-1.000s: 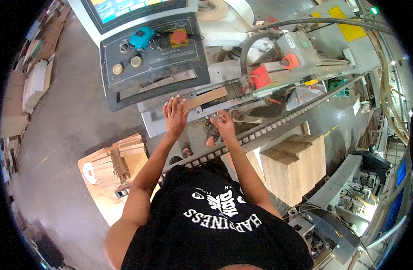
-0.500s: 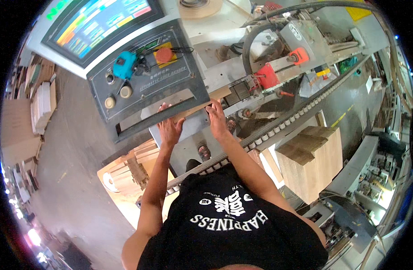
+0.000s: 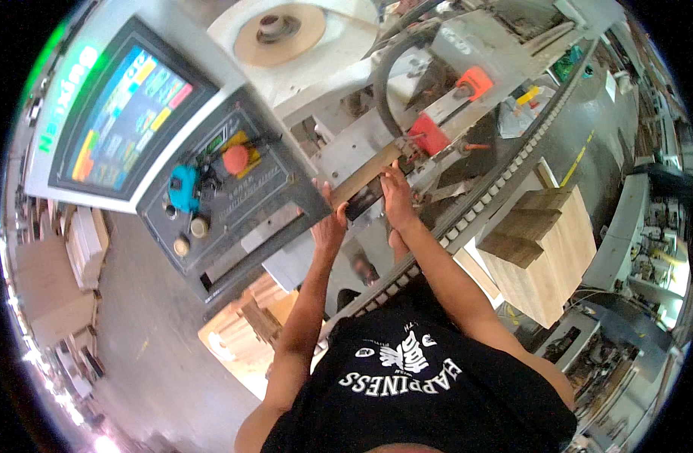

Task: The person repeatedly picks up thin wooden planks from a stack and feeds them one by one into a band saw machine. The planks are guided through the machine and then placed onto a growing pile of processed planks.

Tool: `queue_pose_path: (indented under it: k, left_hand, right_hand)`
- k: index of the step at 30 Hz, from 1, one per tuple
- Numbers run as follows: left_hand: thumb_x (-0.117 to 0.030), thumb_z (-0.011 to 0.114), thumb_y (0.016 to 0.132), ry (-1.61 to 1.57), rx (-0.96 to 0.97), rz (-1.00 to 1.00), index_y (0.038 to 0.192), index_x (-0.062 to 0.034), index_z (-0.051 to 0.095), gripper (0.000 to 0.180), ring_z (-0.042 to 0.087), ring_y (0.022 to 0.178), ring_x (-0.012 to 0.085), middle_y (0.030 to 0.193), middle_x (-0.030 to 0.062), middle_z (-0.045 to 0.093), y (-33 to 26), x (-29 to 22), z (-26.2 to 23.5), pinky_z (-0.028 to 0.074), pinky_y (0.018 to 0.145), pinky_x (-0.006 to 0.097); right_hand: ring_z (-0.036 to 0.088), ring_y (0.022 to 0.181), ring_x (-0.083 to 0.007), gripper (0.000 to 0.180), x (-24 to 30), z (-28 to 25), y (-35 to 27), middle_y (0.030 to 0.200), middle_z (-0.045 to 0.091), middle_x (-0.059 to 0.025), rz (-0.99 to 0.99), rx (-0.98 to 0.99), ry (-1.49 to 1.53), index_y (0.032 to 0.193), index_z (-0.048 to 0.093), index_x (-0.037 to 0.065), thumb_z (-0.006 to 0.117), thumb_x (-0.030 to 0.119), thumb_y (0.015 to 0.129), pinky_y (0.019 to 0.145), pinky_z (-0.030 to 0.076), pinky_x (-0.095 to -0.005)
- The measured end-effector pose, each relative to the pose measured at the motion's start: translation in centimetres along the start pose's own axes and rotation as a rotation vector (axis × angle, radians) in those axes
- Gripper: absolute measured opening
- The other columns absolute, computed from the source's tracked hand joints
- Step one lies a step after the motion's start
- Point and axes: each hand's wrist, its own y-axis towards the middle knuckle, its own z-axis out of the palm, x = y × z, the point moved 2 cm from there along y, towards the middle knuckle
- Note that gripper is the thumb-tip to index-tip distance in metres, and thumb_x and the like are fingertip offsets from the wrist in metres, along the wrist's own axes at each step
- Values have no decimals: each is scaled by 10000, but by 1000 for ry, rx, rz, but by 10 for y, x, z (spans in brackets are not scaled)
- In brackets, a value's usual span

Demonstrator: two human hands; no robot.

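A narrow wooden strip (image 3: 367, 175) lies slantwise on the metal bed of a machine, its far end close to a red block (image 3: 429, 134). My left hand (image 3: 330, 228) is at the strip's near end, thumb on one side and fingers on the other; the control panel's corner partly covers those fingers. Farther along, my right hand (image 3: 397, 198) has its fingers bent against the strip's near edge, close to the far end. Beside my left hand is the dark control panel (image 3: 233, 196), carrying a red button (image 3: 236, 159) and a teal device (image 3: 184, 189).
A roller rail (image 3: 467, 230) runs between my body and the machine. Stacked wooden pieces (image 3: 546, 253) stand at the right, and more wood (image 3: 248, 317) lies at the lower left. A lit screen (image 3: 139, 121) and a tape roll (image 3: 278, 34) are at the far side.
Both hands and the wooden strip have moved away from me along the machine bed, toward the red block. More of the strip shows now. The whole view has turned and shifted.
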Motion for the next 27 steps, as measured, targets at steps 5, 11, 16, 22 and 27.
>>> queue_pose_path:
  k: [5,11,16,22,27]
  left_hand:
    - [-226,847,885,-10,-29,39,1566,-77,445,805,286,1589,411,1724,182,305,24,-39,5,225,1279,596]
    - [-296,848,886,-27,-80,87,1524,-103,511,747,306,1585,365,1688,140,387,60,-86,27,178,1286,582]
    - [-366,776,960,-24,-13,222,1485,-88,535,640,285,1587,372,1675,143,398,80,-88,32,181,1281,595]
    - [-282,784,907,15,-38,362,1449,-102,558,614,391,1511,372,1587,144,491,1,-39,-4,231,1254,588]
    - [-232,780,895,-29,32,221,1391,-135,591,539,442,1466,365,1475,112,571,-97,-14,-38,275,1214,565]
  right_hand:
    - [586,1300,-194,407,25,5,-37,1446,614,-50,249,-161,98,1385,611,81,714,296,1055,1057,504,-360]
    - [665,846,-144,143,57,-56,-131,932,721,-79,-116,-350,-608,1011,727,15,771,137,952,735,553,-349]
    - [684,975,-283,221,44,-175,-215,1083,685,-131,-164,-494,-985,1108,691,55,753,73,896,841,556,-403]
    - [490,1403,-434,792,25,-274,-274,1522,506,-205,223,-348,-1636,1519,473,39,799,200,815,1136,480,-509]
    - [542,1353,-385,729,3,-324,-293,1457,534,-196,336,-117,-1774,1488,513,79,764,212,816,1103,499,-490]
